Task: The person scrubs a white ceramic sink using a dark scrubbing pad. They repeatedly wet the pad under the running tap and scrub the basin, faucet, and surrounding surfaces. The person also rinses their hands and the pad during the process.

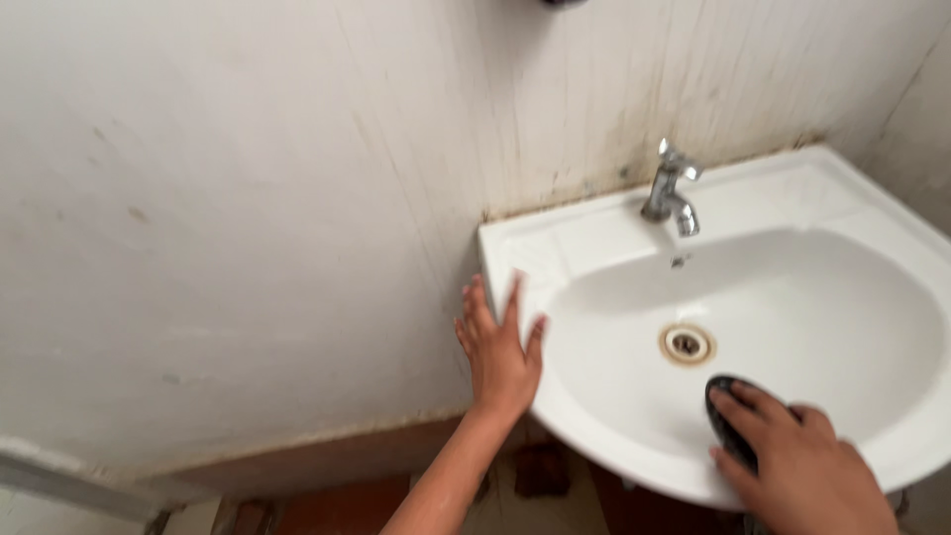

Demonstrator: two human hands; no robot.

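Observation:
A white wall-mounted sink (584,243) fills the right half of the head view. My left hand (498,352) lies flat with fingers spread on the sink's left rim, holding nothing. My right hand (797,461) presses a dark oval scrubbing brush (726,416) against the inside of the bowl near the front edge. The fingers cover most of the brush. A metal drain (686,344) sits in the bowl just above and left of the brush. A chrome tap (672,198) stands on the back ledge.
A stained whitish wall (248,198) rises behind and to the left of the sink, with dark grime along the joint. Reddish-brown floor or skirting (327,485) shows below the sink. A side wall (921,129) closes the right corner.

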